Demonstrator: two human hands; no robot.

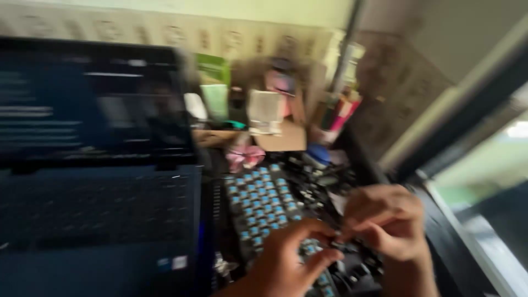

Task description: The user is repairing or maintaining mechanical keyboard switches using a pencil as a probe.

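Note:
A black keyboard [258, 201] with its keycaps off shows several rows of blue switches; it lies on the desk right of an open laptop. My left hand [291, 264] rests over the keyboard's near end, fingers curled. My right hand [388, 220] is just to its right, fingertips meeting the left hand's over a small dark piece [338, 239]. Motion blur hides what that piece is and which hand grips it. Loose black keycaps [324, 179] are heaped beside the keyboard's far right side.
The open laptop [93, 165] with a dark screen fills the left. Behind the keyboard stand a pink crumpled thing [245, 157], a cardboard box [280, 137], a green packet [214, 82] and a holder of pens [341, 113]. A window frame [467, 121] runs along the right.

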